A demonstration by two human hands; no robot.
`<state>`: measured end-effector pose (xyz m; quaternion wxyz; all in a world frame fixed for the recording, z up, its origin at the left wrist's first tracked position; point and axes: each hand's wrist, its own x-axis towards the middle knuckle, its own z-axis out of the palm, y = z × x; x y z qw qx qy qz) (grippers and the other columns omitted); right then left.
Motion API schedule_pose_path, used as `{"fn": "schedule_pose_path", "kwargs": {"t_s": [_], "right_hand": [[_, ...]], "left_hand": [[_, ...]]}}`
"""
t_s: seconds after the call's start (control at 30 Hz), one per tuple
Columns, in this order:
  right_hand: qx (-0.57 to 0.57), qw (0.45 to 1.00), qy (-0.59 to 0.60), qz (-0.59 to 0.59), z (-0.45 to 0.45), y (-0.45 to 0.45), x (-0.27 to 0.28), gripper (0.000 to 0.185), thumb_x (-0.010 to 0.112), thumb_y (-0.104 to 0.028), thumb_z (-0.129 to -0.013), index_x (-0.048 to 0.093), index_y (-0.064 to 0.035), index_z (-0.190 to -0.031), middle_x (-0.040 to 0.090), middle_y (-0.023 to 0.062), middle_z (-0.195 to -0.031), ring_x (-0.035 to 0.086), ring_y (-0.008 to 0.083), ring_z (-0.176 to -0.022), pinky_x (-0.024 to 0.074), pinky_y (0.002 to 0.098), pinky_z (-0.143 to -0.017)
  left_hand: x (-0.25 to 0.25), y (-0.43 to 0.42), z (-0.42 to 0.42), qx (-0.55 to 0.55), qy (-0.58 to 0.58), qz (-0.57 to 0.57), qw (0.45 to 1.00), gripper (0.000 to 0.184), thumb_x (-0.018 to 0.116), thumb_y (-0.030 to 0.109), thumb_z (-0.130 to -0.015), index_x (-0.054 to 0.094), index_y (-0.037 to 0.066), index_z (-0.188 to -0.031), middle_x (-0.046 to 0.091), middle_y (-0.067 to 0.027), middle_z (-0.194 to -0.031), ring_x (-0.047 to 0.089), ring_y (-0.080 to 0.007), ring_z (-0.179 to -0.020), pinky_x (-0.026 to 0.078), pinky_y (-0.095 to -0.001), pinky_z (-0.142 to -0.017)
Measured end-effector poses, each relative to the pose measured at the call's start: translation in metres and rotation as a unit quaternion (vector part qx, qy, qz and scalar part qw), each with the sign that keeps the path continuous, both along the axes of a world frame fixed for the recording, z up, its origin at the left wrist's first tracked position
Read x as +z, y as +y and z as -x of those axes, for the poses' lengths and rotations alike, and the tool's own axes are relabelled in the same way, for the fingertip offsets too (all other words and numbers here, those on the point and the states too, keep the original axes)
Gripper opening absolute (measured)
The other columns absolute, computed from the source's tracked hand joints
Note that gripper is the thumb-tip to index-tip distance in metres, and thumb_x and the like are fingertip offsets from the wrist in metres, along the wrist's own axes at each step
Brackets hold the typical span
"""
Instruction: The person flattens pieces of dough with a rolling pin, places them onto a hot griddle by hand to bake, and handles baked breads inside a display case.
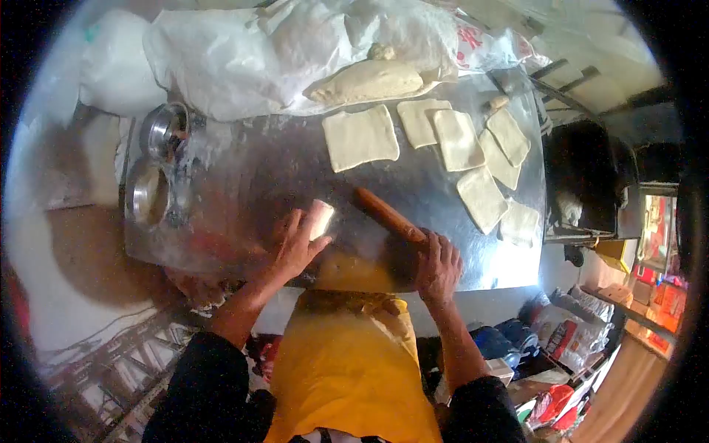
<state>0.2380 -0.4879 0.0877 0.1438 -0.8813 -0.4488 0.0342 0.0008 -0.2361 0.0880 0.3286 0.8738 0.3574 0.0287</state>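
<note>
Left hand [297,242]: one, fingers bent and closed around a short, pale piece of dough [319,218], thumb to the near side; dough held at the near middle of the surface. Wrist roughly in line with the forearm, which slants in from the lower left.

Right hand [439,264]: one, fingers curled together over the near end of a wooden rolling pin [390,214]. Back of hand up; forearm rising from the lower right. Pin slanting away to the left, its far end near the held dough, well apart from the left hand.

Surface [251,166]: metal, dulled by pale smears.

Bowls, round, metal, two, side by side at the left end. Far bowl [157,133]: dark matter at its right side, kind unclear. Near bowl [137,196]: pale contents, kind unclear.

Flat dough sheets [360,138]: seven, four-sided, on the right half; one apart, several overlapping. Small dough lump [498,102]: one, beside them at the far edge.

Large dough mass [369,81]: one, long, at the back, with white plastic sheeting [221,59] bunched behind.

Yellow apron [347,362]: one, worn, at the near edge.
</note>
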Motion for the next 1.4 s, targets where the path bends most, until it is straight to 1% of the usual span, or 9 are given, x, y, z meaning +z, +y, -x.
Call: {"fn": "schedule_pose_path", "kwargs": {"t_s": [0.17, 0.33, 0.9, 0.97, 1.0, 1.03, 1.17, 1.23, 1.4], "right_hand": [[-0.010, 1.000, -0.005, 0.008, 0.003, 0.002, 0.001, 0.050, 0.065, -0.026, -0.095, 0.055, -0.0101, -0.142, 0.058, 0.0125, -0.138, 0.055, 0.0355, -0.120, 0.0423, 0.0510, -0.098], [0.003, 1.000, 0.022, 0.014, -0.003, -0.002, -0.001, 0.052, 0.066, -0.025, -0.093, 0.055, -0.0110, -0.142, 0.057, 0.0116, -0.139, 0.055, 0.0351, -0.121, 0.0426, 0.0514, -0.098], [-0.035, 0.996, 0.080, -0.002, -0.007, -0.004, 0.005, 0.044, 0.072, -0.023, -0.089, 0.063, -0.0150, -0.132, 0.058, 0.0103, -0.133, 0.055, 0.0328, -0.121, 0.0400, 0.0489, -0.101], [-0.016, 0.998, 0.057, -0.009, 0.002, 0.016, 0.025, 0.042, 0.071, -0.022, -0.089, 0.064, -0.0145, -0.130, 0.059, 0.0104, -0.132, 0.056, 0.0325, -0.120, 0.0408, 0.0481, -0.099], [0.038, 0.998, 0.047, -0.016, 0.008, 0.028, 0.043, 0.038, 0.073, -0.018, -0.088, 0.065, -0.0130, -0.125, 0.061, 0.0120, -0.130, 0.058, 0.0346, -0.117, 0.0437, 0.0495, -0.096], [0.090, 0.995, 0.040, -0.018, 0.015, 0.039, 0.058, 0.034, 0.075, -0.014, -0.088, 0.065, -0.0114, -0.120, 0.062, 0.0135, -0.129, 0.060, 0.0367, -0.115, 0.0467, 0.0509, -0.094], [0.142, 0.988, 0.060, 0.016, 0.040, 0.083, 0.042, 0.051, 0.067, -0.018, -0.089, 0.057, -0.0134, -0.138, 0.055, 0.0138, -0.144, 0.053, 0.0345, -0.129, 0.0421, 0.0506, -0.102], [0.146, 0.985, 0.081, 0.037, 0.044, 0.093, 0.012, 0.057, 0.065, -0.029, -0.094, 0.051, -0.0093, -0.146, 0.049, 0.0163, -0.153, 0.047, 0.0370, -0.139, 0.0397, 0.0519, -0.107], [0.157, 0.985, 0.057, 0.049, 0.034, 0.114, 0.008, 0.080, 0.058, -0.055, -0.097, 0.040, -0.0027, -0.155, 0.042, 0.0203, -0.159, 0.040, 0.0384, -0.147, 0.0363, 0.0537, -0.111]], "left_hand": [[-0.019, -0.005, -0.040, -0.112, -0.151, -0.076, 0.979, 0.063, 0.057, -0.002, -0.093, 0.042, 0.004, -0.154, 0.035, -0.0246, -0.158, 0.048, -0.0441, -0.137, 0.043, -0.0478, -0.113], [0.024, -0.018, -0.063, 0.004, -0.233, -0.059, 0.971, 0.064, 0.059, -0.008, -0.088, 0.041, -0.006, -0.149, 0.033, -0.0312, -0.157, 0.038, -0.0486, -0.144, 0.038, -0.0496, -0.117], [-0.006, -0.010, -0.061, 0.027, 0.048, -0.203, 0.978, 0.065, 0.059, 0.033, -0.101, 0.038, 0.008, -0.157, 0.036, -0.0182, -0.162, 0.031, -0.0411, -0.150, 0.026, -0.0639, -0.118], [-0.032, 0.002, -0.050, 0.098, -0.061, -0.006, 0.993, 0.070, 0.059, 0.035, -0.101, 0.032, 0.004, -0.159, 0.034, -0.0238, -0.162, 0.033, -0.0407, -0.150, 0.028, -0.0551, -0.121], [-0.042, 0.013, -0.048, 0.206, -0.223, 0.209, 0.930, 0.074, 0.060, 0.032, -0.102, 0.026, 0.002, -0.160, 0.033, -0.0265, -0.162, 0.035, -0.0389, -0.149, 0.028, -0.0463, -0.122], [-0.054, 0.018, -0.037, 0.188, -0.346, 0.185, 0.900, 0.072, 0.059, 0.027, -0.103, 0.024, 0.003, -0.161, 0.035, -0.0233, -0.162, 0.038, -0.0374, -0.148, 0.028, -0.0441, -0.122], [0.011, 0.066, -0.027, 0.135, -0.231, 0.071, 0.961, 0.067, 0.059, 0.029, -0.104, 0.029, 0.010, -0.161, 0.038, -0.0172, -0.162, 0.039, -0.0364, -0.147, 0.030, -0.0489, -0.121], [0.012, 0.075, -0.021, -0.050, 0.072, -0.145, 0.986, 0.070, 0.053, 0.041, -0.105, 0.027, 0.010, -0.163, 0.032, -0.0155, -0.166, 0.028, -0.0370, -0.154, 0.016, -0.0572, -0.124], [-0.002, 0.094, -0.029, -0.037, 0.021, -0.165, 0.985, 0.074, 0.057, 0.044, -0.101, 0.028, 0.015, -0.163, 0.034, -0.0115, -0.166, 0.027, -0.0390, -0.154, 0.016, -0.0627, -0.122]]}}
